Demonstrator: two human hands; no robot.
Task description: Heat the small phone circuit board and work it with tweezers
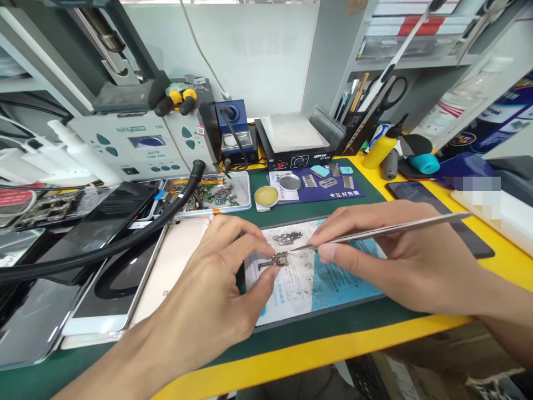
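Holding the board (pixel 281 259): left hand (pixel 220 275), fingers pinched narrow at its edges, mid-frame on the mat (pixel 345 289).
Working the tool (pixel 395 228): right hand (pixel 400 255), fingers closed round it, tip at the board's upper right edge.
Done: hard to say from where I stand; the board lies bare, in reach of the tip.
Left: the work seems unfinished, with the tool on the job; the other part (pixel 287 238), just above, is untouched, and I can't tell whether it is ready.
Station (pixel 125 139), upper left: "QUICK" and "LEAD FREE".
Hotplate (pixel 297 133), upper centre: model marking too blurred to trust.
Card (pixel 320 195), below it: white Chinese characters, seemingly starting 专注.
Phone (pixel 181 244), left of centre: faint "mi" mark.
Mat print: too small to read.
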